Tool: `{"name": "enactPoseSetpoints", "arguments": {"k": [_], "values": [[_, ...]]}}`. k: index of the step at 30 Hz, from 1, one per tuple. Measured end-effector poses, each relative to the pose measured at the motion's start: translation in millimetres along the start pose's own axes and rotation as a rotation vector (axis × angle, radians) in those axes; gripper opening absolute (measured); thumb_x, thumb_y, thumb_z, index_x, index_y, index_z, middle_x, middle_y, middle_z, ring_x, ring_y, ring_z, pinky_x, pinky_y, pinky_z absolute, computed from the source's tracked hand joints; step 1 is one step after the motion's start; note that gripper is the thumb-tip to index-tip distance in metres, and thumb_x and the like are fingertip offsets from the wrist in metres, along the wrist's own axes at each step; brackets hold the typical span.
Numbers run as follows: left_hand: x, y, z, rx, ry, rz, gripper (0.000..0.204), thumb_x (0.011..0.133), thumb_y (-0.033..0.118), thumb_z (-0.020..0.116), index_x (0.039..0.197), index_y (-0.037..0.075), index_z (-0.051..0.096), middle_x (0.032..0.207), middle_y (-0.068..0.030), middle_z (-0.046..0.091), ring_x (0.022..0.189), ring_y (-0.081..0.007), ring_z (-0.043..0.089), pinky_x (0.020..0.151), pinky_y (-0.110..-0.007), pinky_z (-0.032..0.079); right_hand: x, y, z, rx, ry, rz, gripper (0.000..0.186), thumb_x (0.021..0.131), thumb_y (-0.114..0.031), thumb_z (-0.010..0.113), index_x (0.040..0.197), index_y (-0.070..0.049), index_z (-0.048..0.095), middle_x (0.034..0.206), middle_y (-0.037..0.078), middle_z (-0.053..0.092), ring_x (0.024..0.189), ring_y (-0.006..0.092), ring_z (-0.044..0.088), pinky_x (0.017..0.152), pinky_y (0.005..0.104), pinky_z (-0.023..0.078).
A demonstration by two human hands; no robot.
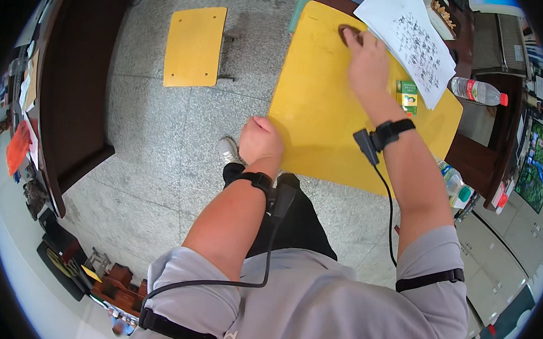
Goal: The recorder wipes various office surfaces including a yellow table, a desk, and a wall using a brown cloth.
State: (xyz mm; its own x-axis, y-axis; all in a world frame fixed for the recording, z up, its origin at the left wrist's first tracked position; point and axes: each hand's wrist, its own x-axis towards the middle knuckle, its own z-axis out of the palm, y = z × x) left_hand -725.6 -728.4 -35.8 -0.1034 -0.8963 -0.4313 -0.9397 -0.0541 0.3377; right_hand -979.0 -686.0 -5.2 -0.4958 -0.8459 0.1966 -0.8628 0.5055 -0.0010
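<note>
Floor: grey speckled stone.
Worktop (325, 110): yellow.
Brown object (348, 31): at 12 o'clock, pressed by right hand (368, 63) fingertips.
Left hand (259, 139): closed fist at worktop's 9 o'clock edge.
Paper sheet (410, 38), green box (407, 96): 2 o'clock.

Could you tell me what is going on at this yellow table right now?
A person stands over a yellow table. The right hand presses a small brown cloth or pad against the far part of the tabletop, as if wiping it. The left hand is closed in a fist at the near edge, with nothing visible in it. A handwritten paper sheet, a small green box and a plastic bottle lie to the right.
</note>
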Motion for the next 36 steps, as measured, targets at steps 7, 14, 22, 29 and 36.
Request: {"name": "enactPoseSetpoints", "arguments": {"k": [7,14,22,29,36], "values": [[-1.2,0.8,-2.8,-0.003,-0.011,-0.034,0.042,0.099,0.036,0.036,0.094,0.005,0.065,0.098,-0.0178,0.070,0.089,-0.0427,0.066,0.075,-0.055,0.051,-4.7,-49.5,3.8,0.099,-0.024,-0.025,0.047,0.082,-0.005,0.059,0.127,-0.015,0.065,0.113,0.008,0.059,0.100,0.0312,0.056,0.085,0.0429,0.050],[0.7,-2.3,-1.1,-0.012,0.002,-0.013,0.044,0.099,0.037,0.035,0.094,0.005,0.066,0.099,-0.0191,0.070,0.090,-0.0441,0.066,0.076,-0.055,0.051,-35.6,-19.2,-6.7,0.111,-0.026,-0.118,0.048,0.082,-0.005,0.058,0.128,-0.016,0.065,0.117,0.005,0.059,0.101,0.0302,0.056,0.084,0.0422,0.050],[-1.8,3.2,1.6,0.002,-0.014,-0.047,0.041,0.098,0.035,0.038,0.092,0.005,0.065,0.097,-0.0177,0.070,0.088,-0.0424,0.066,0.074,-0.055,0.051,15.2,-24.7,12.0,0.092,0.033,0.010,0.045,0.083,-0.005,0.059,0.127,-0.015,0.066,0.118,0.006,0.059,0.103,0.0302,0.056,0.086,0.0423,0.051],[1.5,-2.1,-2.4,-0.022,-0.002,-0.013,0.047,0.099,0.038,0.034,0.095,0.005,0.067,0.099,-0.0212,0.070,0.090,-0.0463,0.065,0.077,-0.056,0.051,-35.8,-31.8,-2.8,0.157,0.010,-0.163,0.045,0.084,-0.007,0.059,0.128,-0.016,0.065,0.117,0.007,0.058,0.103,0.0296,0.056,0.087,0.0430,0.051],[-0.9,-0.2,3.2,-0.042,-0.013,-0.003,0.046,0.099,0.038,0.034,0.094,0.005,0.066,0.100,-0.0219,0.070,0.091,-0.0464,0.065,0.077,-0.057,0.050,16.8,-2.7,7.4,-0.043,-0.046,0.032,0.052,0.084,-0.005,0.060,0.136,-0.011,0.058,0.121,0.009,0.057,0.106,0.0323,0.057,0.088,0.0425,0.051]]}}
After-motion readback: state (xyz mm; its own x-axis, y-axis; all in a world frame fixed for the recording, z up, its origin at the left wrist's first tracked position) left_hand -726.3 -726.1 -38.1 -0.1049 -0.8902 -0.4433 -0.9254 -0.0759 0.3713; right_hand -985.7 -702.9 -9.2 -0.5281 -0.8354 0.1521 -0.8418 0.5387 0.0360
